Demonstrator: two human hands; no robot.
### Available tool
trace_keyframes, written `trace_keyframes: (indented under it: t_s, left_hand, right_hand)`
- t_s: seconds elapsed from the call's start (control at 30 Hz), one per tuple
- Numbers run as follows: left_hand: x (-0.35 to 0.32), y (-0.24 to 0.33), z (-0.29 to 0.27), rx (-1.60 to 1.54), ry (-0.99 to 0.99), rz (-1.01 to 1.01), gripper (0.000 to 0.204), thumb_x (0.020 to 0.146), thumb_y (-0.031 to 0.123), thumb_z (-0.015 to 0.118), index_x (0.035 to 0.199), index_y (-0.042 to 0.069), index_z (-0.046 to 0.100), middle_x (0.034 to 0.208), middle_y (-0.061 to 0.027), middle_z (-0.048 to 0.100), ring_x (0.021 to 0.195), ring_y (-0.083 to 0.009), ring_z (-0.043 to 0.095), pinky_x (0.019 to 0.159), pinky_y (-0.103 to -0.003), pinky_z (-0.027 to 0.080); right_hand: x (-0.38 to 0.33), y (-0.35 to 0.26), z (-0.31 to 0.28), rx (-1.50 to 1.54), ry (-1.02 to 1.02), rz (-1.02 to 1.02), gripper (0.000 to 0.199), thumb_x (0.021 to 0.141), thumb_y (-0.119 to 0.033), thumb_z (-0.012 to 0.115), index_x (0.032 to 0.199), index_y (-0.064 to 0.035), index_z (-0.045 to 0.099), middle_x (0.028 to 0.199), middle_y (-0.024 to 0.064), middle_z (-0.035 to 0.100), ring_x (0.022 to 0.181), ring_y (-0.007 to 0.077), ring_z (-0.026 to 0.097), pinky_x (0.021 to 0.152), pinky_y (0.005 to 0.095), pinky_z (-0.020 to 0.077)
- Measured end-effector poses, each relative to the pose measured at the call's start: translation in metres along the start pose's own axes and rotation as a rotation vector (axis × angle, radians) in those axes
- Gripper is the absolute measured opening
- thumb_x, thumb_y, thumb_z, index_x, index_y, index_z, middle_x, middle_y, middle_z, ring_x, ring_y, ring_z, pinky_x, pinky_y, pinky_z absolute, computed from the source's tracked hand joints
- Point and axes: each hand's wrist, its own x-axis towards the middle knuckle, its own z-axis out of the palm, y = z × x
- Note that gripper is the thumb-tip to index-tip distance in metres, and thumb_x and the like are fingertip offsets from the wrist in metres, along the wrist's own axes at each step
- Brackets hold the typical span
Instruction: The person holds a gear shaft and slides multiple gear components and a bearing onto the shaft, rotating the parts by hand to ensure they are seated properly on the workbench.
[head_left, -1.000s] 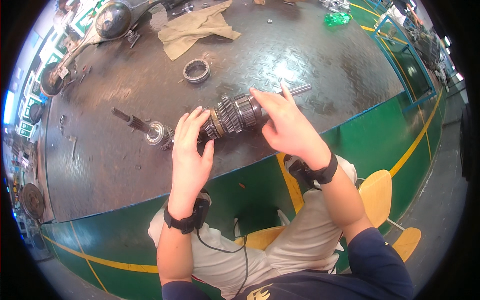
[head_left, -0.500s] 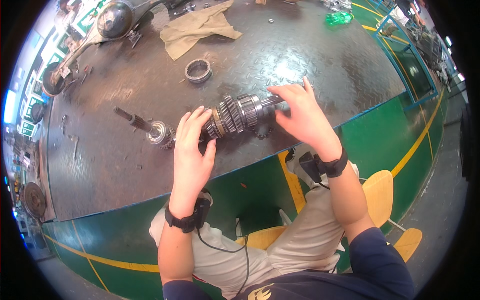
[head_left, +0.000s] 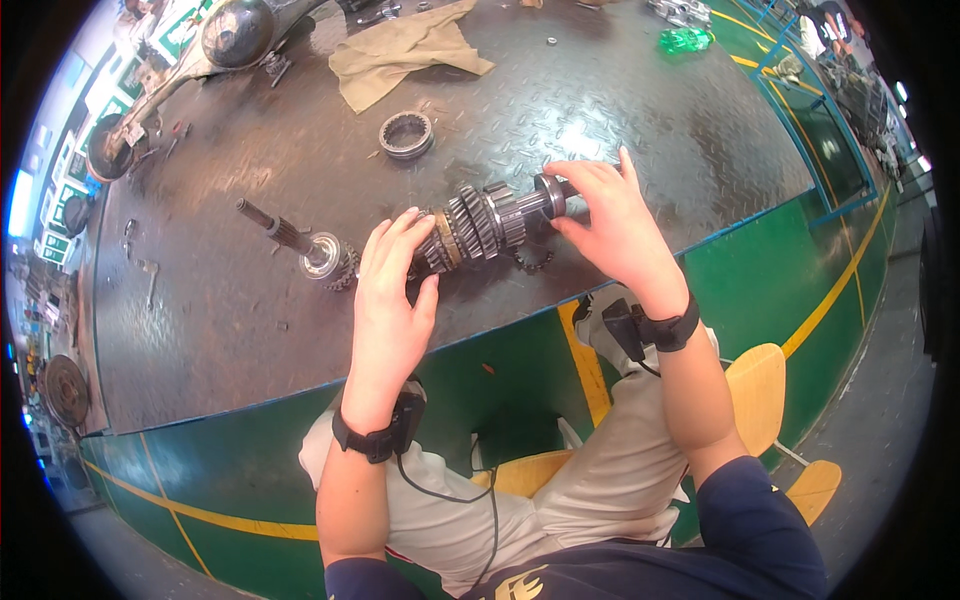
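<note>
A transmission gear shaft lies slanted on the metal table top, stacked with toothed gears and a brass-coloured ring. My left hand is closed over its left part, fingers across the top and thumb on the near side. At the other end, my right hand grips a dark steel ring between thumb and fingers. That ring sits round the bare right portion of the shaft, apart from the gears. To the left, a splined input shaft with bearing and gear juts up and leftward. My left hand hides where the two shafts meet.
Beyond the shaft stands a toothed sleeve ring. A brown cloth lies farther back, a green bottle at far right. A large axle housing occupies the far left. A thin toothed ring rests near the front edge.
A steel ring now shows at my right fingers, with a gap between it and the gear stack. My left hand stays on the shaft. The view has shifted slightly.
</note>
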Motion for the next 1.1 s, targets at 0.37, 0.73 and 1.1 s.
trace_keyframes:
  t_s: [0.37, 0.73, 1.1]
  left_hand:
    - [-0.001, -0.001, 0.001, 0.012, 0.003, 0.0, 0.06, 0.083, -0.009, 0.072, 0.141, 0.002, 0.062, 0.151, -0.0195, 0.06, 0.146, -0.0383, 0.052, 0.123, -0.045, 0.039]
    - [0.001, -0.002, 0.004, 0.014, 0.015, 0.01, 0.058, 0.082, -0.01, 0.073, 0.139, 0.003, 0.063, 0.15, -0.0186, 0.061, 0.144, -0.0373, 0.054, 0.123, -0.045, 0.04]
    - [0.002, -0.003, 0.006, 0.024, 0.021, 0.022, 0.058, 0.081, -0.008, 0.074, 0.137, 0.002, 0.063, 0.15, -0.0179, 0.061, 0.143, -0.0366, 0.056, 0.122, -0.044, 0.041]
  right_hand:
    - [0.001, -0.005, 0.01, 0.049, -0.016, -0.102, 0.049, 0.083, -0.004, 0.08, 0.129, -0.01, 0.064, 0.127, 0.0073, 0.07, 0.127, 0.0299, 0.063, 0.124, 0.0661, 0.0281]
    - [0.005, -0.012, 0.019, 0.018, -0.012, -0.12, 0.057, 0.08, -0.003, 0.08, 0.135, -0.0101, 0.065, 0.134, 0.0069, 0.069, 0.133, 0.0282, 0.06, 0.126, 0.0642, 0.0258]
    - [0.006, 0.004, 0.007, 0.014, -0.034, -0.071, 0.053, 0.08, -0.004, 0.082, 0.131, -0.0092, 0.066, 0.13, 0.008, 0.072, 0.129, 0.0294, 0.063, 0.123, 0.0581, 0.0318]
